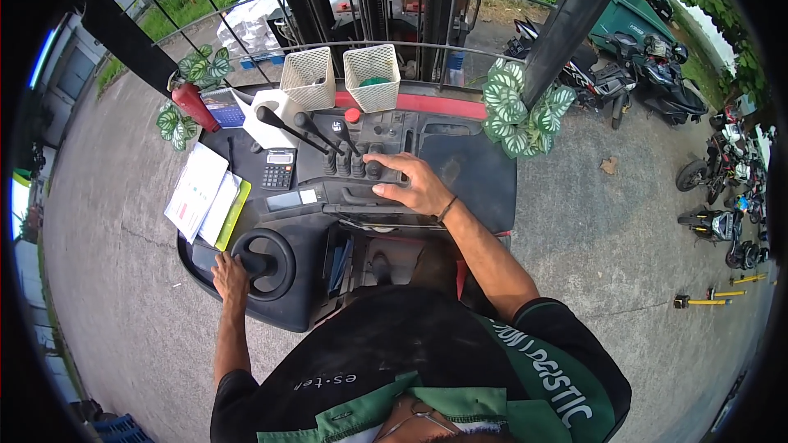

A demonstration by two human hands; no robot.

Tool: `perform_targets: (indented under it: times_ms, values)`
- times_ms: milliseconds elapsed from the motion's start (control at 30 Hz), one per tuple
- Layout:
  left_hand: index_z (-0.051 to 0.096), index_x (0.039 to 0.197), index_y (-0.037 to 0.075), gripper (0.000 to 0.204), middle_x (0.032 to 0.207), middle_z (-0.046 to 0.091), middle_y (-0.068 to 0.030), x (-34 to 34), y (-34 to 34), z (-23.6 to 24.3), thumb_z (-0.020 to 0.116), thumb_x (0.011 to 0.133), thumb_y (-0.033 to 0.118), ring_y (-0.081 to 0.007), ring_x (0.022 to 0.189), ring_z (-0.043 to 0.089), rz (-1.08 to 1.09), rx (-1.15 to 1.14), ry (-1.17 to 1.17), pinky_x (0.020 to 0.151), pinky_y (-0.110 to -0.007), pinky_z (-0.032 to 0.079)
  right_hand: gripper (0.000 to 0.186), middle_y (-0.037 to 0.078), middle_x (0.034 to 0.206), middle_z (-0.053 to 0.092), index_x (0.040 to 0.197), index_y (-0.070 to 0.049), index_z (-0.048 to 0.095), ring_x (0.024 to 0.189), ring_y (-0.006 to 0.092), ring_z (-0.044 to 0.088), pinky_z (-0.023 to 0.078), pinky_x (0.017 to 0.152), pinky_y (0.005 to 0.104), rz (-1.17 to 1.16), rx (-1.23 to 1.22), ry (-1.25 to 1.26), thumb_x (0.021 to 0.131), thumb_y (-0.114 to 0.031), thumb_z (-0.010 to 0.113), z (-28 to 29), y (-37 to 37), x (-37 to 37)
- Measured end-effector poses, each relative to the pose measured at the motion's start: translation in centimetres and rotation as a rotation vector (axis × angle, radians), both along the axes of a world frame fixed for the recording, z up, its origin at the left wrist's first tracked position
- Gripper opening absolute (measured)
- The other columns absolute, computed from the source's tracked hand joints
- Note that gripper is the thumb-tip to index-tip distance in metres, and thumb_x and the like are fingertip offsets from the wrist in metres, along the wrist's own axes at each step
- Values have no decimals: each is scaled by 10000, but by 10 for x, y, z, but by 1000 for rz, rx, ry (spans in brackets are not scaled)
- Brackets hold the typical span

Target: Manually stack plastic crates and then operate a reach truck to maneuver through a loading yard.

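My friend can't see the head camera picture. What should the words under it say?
A person is at a forklift dashboard, left hand at the steering wheel and right hand at the black levers. Papers, a calculator and two white baskets sit there, with motorbikes off to the right.

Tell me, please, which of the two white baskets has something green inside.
The right basket, farther from the calculator: a green item shows inside it, while the left basket shows no green.
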State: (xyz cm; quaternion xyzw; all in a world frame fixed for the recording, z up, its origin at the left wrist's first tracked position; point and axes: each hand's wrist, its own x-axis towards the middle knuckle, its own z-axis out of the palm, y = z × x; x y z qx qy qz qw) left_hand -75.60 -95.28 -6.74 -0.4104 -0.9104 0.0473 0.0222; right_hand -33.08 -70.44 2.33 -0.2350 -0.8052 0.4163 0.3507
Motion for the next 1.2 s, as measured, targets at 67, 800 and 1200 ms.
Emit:
perform_targets:
  times_ms: [67, 800, 1200]
  values:
    - [583, 1170, 2, 340, 1172, 646, -196, -16, -17, -6, 596, 1000, 296, -421, 1035, 686, 24, 15, 11, 833, -504, 575, 606, 149, 1309, 696, 1411, -134, 637, 1193, 315, 603, 405, 1103, 421, 11, -2, 3, 885, -421, 727, 1, 1, -2]
    - [550, 1111, 5, 491, 927, 724, -257, -20, 91, -18, 612, 991, 476, -426, 841, 719, -200, 159, -10, 743, -535, 555, 648, 152, 1348, 672, 1448, -122, 598, 1231, 314, 581, 378, 1130, 439, 7, 8, -11, 887, -420, 726, 2, 8, -16]
    - [774, 970, -31, 506, 1060, 745, -263, -36, 73, 14, 669, 833, 444, -398, 985, 740, 212, -207, -26, 882, -472, 578, 717, 186, 1400, 624, 1506, -129, 533, 1303, 349, 527, 320, 1166, 466, 6, -62, 14, 886, -427, 737, -2, 76, 6]
